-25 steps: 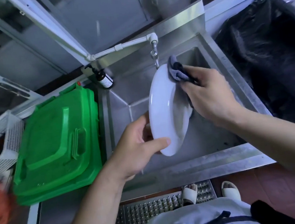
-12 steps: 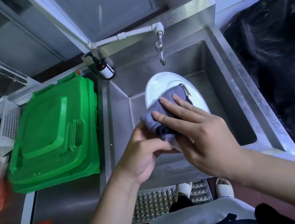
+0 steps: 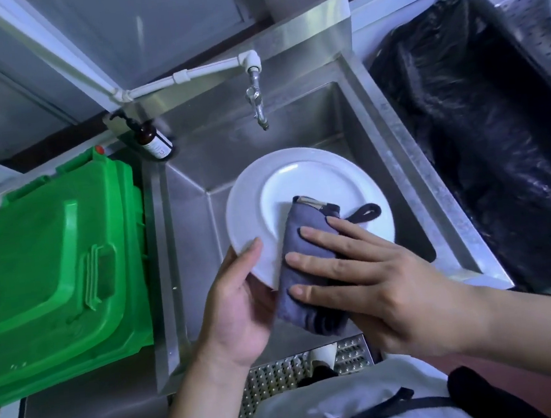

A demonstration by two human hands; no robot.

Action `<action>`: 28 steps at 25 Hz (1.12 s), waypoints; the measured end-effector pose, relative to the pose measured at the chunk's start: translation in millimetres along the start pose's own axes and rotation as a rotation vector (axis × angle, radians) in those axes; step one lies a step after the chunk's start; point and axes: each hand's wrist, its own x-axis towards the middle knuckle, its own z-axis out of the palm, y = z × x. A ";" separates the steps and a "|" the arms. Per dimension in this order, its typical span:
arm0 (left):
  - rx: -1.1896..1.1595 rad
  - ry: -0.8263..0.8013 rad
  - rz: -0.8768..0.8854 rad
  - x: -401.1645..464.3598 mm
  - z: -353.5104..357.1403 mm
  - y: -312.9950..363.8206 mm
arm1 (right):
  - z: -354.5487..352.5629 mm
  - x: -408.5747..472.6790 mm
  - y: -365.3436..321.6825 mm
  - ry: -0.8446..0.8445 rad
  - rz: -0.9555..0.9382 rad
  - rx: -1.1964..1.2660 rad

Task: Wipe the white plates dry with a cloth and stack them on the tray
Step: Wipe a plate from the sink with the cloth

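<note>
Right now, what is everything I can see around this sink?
plate: one, white, held over the sink
cloth: one, grey, on the plate
sink: one, steel, centre
tap: one, metal, above the sink
bottle: one, brown, sink's back left corner
bin lid: one, green, left
bag: one, black, right
left hand: grips the plate's rim
right hand: presses the cloth flat

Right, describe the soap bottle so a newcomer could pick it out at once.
Start at the steel sink and follow its back rim to the far left corner, below the white pipe feeding the tap. There, beside the green bin, stands the brown pump bottle. It is the only dark bottle there, with a pale label and black pump head.
</note>
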 end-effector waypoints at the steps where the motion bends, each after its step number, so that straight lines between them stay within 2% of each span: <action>1: 0.014 -0.008 0.021 0.0 -1.8 1.5 | -3.5 -7.6 5.5 -0.016 -0.019 0.010; 6: 0.096 0.053 0.068 -3.8 -12.3 11.0 | -10.3 -38.7 37.6 -0.049 -0.050 0.087; 12: 0.157 0.065 0.097 -12.9 -23.2 23.7 | 16.2 -50.5 53.7 0.121 0.057 0.233; 15: 0.176 0.041 0.120 -21.9 -29.5 30.1 | 31.2 -66.1 61.0 0.212 0.345 0.417; 18: 0.237 0.046 0.121 -27.5 -30.6 30.9 | 29.3 -60.6 68.3 0.299 0.808 0.882; 20: 0.272 0.059 0.129 -29.7 -30.8 28.3 | 17.8 -36.9 69.6 0.415 0.856 0.931; 22: 0.292 0.064 0.125 -30.8 -30.1 25.5 | -0.3 1.0 63.5 0.505 0.695 0.871; 24: 0.299 0.038 0.120 -32.3 -30.5 24.5 | -16.0 43.7 44.6 0.447 0.368 0.649; 26: 0.279 0.007 0.129 -32.5 -31.2 26.3 | -22.6 81.7 23.9 0.215 -0.012 0.380; 28: 0.241 -0.002 0.157 -34.1 -35.6 31.7 | -20.0 111.1 12.0 -0.031 -0.230 0.157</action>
